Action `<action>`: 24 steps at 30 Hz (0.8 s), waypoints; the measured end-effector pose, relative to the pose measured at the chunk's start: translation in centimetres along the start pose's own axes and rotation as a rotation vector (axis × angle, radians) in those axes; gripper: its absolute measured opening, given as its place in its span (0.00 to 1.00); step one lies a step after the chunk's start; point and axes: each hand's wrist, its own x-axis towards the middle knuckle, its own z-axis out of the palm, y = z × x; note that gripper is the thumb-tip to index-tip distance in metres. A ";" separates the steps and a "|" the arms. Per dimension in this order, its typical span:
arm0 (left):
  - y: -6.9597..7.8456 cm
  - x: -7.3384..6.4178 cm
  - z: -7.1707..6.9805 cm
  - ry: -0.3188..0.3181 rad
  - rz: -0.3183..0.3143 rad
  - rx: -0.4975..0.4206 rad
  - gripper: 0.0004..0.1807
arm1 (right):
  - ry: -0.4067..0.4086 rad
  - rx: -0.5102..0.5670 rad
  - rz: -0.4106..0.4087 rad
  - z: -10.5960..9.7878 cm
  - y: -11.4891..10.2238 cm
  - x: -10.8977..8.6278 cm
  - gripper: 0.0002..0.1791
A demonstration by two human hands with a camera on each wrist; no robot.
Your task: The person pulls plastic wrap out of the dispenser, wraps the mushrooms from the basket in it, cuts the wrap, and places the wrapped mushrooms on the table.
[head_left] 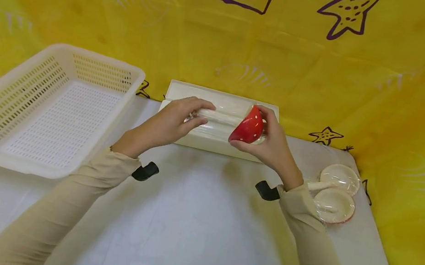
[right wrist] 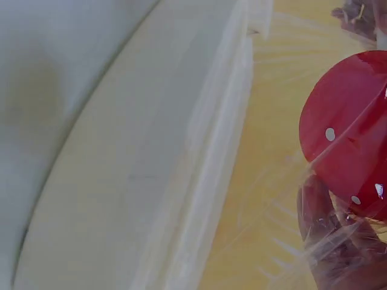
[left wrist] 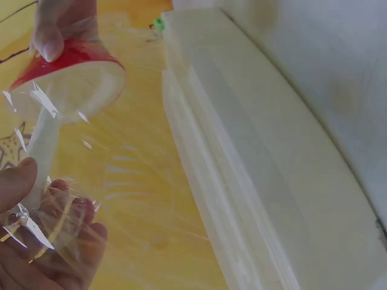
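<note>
A toy mushroom [head_left: 249,126] with a red, white-dotted cap and a pale stem [left wrist: 44,139] is held sideways between my two hands. My left hand [head_left: 172,121] pinches the lower stem between thumb and fingers. On the cap's rim, my right hand [head_left: 275,148] grips with thumb and fingers on opposite sides. Clear plastic film [left wrist: 63,205] lies round the stem end and over the left fingers, and it glints across the cap's hollow underside. Beneath and behind the hands stands a long cream film box [head_left: 214,144]; from the head, they partly cover it.
A white perforated plastic basket [head_left: 113,131] stands at the left. Two film-wrapped mushrooms [head_left: 335,206] lie at the right, pale undersides up. The white table [head_left: 196,232] meets a yellow patterned curtain [head_left: 210,44] at the back and right.
</note>
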 end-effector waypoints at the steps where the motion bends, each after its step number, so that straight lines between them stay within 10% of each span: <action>1: 0.1 0.1 -0.1 -0.003 -0.004 -0.006 0.20 | 0.002 -0.006 0.001 -0.1 -0.1 0.2 0.50; 24: 1.1 1.1 -1.8 0.059 0.006 -0.046 0.20 | 0.047 -0.066 -0.033 -1.9 -2.7 2.3 0.49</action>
